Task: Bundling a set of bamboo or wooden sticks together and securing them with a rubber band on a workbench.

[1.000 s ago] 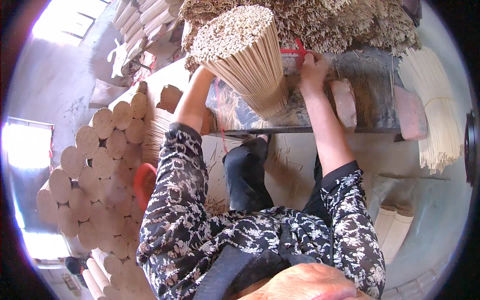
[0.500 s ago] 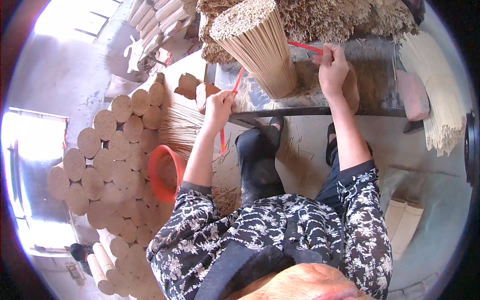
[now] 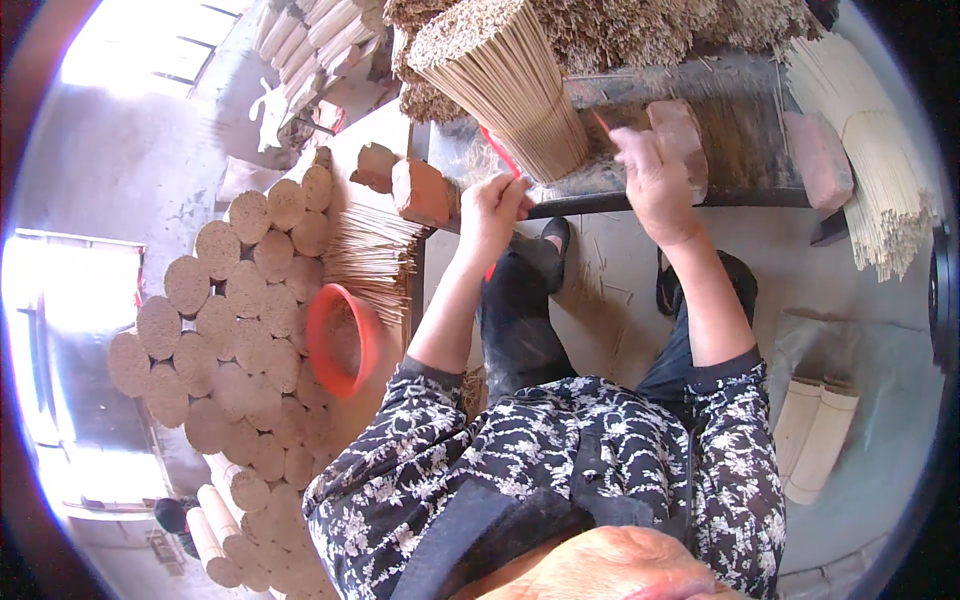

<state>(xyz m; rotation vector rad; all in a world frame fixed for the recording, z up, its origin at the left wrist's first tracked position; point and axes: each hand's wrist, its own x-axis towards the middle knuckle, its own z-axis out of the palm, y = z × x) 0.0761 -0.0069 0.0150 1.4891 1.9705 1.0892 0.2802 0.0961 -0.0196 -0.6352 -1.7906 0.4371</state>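
Observation:
A thick bundle of thin wooden sticks (image 3: 520, 90) stands tilted on the dark worktable (image 3: 735, 125). Near its lower left side, my left hand (image 3: 495, 212) is closed on a red strip (image 3: 502, 152); one part runs up to the bundle and a tail hangs below the hand. To the right of the bundle, my right hand (image 3: 657, 185) is raised over the table's front edge. Its fingers are slightly blurred, and a short red piece of strip shows at the fingertips. Whether that piece reaches the bundle cannot be made out.
Bricks (image 3: 420, 192) lie left and right on the table, one (image 3: 680, 140) just beyond my right hand. Piled sticks (image 3: 660, 35) line the back. Pale sticks (image 3: 885, 170) lie at right. A red bucket (image 3: 340, 340) and stacked round bundles (image 3: 235, 330) stand at left.
My left hand has moved right and slightly down, closer to the bundle's base, with the red strip. My right hand has dropped a little, and the strip beside it no longer stretches straight to the bundle.

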